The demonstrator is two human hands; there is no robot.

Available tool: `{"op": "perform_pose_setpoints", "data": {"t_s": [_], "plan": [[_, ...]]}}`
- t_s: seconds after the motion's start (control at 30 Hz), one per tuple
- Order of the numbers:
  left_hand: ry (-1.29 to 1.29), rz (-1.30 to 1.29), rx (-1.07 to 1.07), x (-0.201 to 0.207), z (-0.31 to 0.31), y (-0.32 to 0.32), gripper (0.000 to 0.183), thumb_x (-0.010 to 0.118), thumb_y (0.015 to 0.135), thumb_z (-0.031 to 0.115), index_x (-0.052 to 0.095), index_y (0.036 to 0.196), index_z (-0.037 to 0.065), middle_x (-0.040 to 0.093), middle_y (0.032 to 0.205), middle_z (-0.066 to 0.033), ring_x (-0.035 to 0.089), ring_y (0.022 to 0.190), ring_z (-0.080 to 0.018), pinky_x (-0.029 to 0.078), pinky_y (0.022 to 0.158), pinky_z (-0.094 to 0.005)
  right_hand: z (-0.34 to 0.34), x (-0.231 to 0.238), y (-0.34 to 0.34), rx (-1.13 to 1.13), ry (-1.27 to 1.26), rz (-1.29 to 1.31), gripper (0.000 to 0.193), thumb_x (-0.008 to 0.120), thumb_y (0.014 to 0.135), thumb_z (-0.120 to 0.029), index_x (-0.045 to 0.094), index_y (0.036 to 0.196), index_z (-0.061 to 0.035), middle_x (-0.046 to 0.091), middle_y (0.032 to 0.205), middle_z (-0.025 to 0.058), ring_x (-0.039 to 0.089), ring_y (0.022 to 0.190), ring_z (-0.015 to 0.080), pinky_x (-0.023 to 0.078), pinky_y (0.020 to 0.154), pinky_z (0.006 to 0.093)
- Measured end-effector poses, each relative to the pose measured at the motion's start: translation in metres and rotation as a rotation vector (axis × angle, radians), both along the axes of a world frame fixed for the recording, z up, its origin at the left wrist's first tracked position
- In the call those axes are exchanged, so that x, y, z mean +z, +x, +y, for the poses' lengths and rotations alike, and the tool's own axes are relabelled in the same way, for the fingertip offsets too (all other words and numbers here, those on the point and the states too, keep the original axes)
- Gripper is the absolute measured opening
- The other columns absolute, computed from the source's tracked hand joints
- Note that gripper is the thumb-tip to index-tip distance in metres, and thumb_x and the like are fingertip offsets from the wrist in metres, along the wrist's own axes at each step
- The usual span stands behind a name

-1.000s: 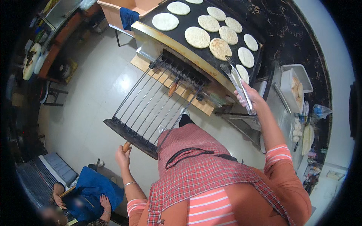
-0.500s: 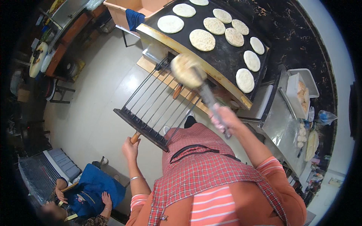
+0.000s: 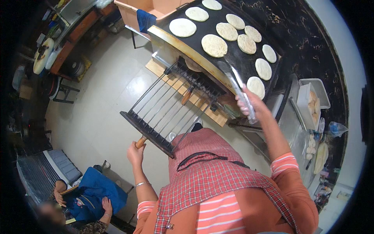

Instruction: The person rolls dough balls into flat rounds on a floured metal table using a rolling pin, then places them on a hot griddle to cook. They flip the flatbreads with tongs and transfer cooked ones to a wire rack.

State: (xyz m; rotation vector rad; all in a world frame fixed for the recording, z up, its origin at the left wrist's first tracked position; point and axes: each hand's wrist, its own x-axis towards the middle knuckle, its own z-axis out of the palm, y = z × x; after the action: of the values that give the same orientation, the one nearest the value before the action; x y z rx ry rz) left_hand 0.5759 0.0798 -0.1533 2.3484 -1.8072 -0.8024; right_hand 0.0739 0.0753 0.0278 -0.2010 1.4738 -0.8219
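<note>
My left hand (image 3: 135, 153) is closed around the wooden handle (image 3: 141, 142) of a dark metal rack (image 3: 146, 130), which is pulled out from below the griddle. Its long thin bars run back under the griddle's front. My right hand (image 3: 251, 104) grips metal tongs (image 3: 236, 82), held over the griddle's front edge. The tong tips are slightly blurred and seem to hold nothing, close to a large round flatbread (image 3: 214, 45) on the black griddle (image 3: 196, 43). Several other pale flatbreads lie there. A brownish round flatbread (image 3: 193, 65) shows at the rack's far end, partly hidden.
A second wooden handle (image 3: 187, 96) sits under the griddle front. On the right a steel counter (image 3: 286, 128) bears a white bin (image 3: 307, 105) of bread and small dough balls (image 3: 311, 143). A peach tub (image 3: 128, 13) stands far left. Another person in a blue apron (image 3: 102, 187) sits lower left.
The flatbread that the tongs held over the rack is out of them. My right hand and the tongs have moved right, over the griddle's edge. My left hand stays on the rack handle.
</note>
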Motion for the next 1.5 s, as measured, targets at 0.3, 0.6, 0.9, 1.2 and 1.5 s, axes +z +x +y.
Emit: {"op": "perform_pose_setpoints", "data": {"t_s": [0.3, 0.6, 0.9, 1.2, 1.5], "plan": [[0.043, -0.017, 0.026, 0.005, -0.001, -0.001, 0.038, 0.083, 0.074, 0.034, 0.063, 0.089, 0.005, 0.068, 0.081, -0.0166, 0.065, 0.078, -0.0387, 0.05, 0.067, -0.0466, -0.092, -0.038, -0.032, 0.111, -0.053, 0.387, 0.049, 0.056, 0.097, -0.052, 0.055, 0.085, -0.0051, 0.05, 0.058, -0.0003, 0.045, 0.043, 0.009, 0.039, 0.038, 0.0242], [-0.016, 0.009, 0.02, 0.002, 0.001, -0.002, 0.038, 0.082, 0.074, 0.035, 0.064, 0.087, 0.004, 0.068, 0.08, -0.0171, 0.066, 0.077, -0.0387, 0.05, 0.067, -0.047, 0.007, -0.019, 0.032, 0.22, -0.119, 0.267, 0.04, 0.055, 0.1, -0.043, 0.053, 0.082, -0.0075, 0.05, 0.058, -0.0014, 0.042, 0.039, 0.0072, 0.036, 0.035, 0.0246], [-0.077, 0.027, -0.051, -0.01, -0.003, 0.008, 0.034, 0.078, 0.076, 0.034, 0.065, 0.086, 0.004, 0.067, 0.077, -0.0193, 0.065, 0.076, -0.04, 0.05, 0.067, -0.0484, 0.061, -0.063, 0.052, 0.713, -0.004, 0.962, 0.055, 0.067, 0.087, -0.049, 0.065, 0.091, 0.0062, 0.067, 0.079, 0.0231, 0.068, 0.07, 0.0327, 0.053, 0.066, 0.0443], [-0.109, 0.116, -0.086, -0.05, -0.009, 0.014, 0.046, 0.081, 0.072, 0.043, 0.068, 0.092, 0.004, 0.069, 0.086, -0.0222, 0.066, 0.081, -0.0419, 0.051, 0.069, -0.0504, 0.06, -0.007, 0.031, 0.761, 0.096, 1.28, 0.074, 0.07, 0.076, -0.063, 0.065, 0.108, 0.003, 0.067, 0.103, 0.029, 0.067, 0.097, 0.0434, 0.053, 0.086, 0.0505], [-0.036, -0.007, -0.075, -0.037, -0.011, 0.013, 0.048, 0.085, 0.067, 0.044, 0.07, 0.09, 0.004, 0.07, 0.081, -0.0204, 0.067, 0.079, -0.041, 0.052, 0.069, -0.0491, 0.001, 0.115, 0.085, 0.938, -0.225, 1.502, 0.06, 0.072, 0.08, -0.055, 0.063, 0.096, 0.0017, 0.069, 0.087, 0.0223, 0.07, 0.085, 0.0394, 0.056, 0.074, 0.0485]]}}
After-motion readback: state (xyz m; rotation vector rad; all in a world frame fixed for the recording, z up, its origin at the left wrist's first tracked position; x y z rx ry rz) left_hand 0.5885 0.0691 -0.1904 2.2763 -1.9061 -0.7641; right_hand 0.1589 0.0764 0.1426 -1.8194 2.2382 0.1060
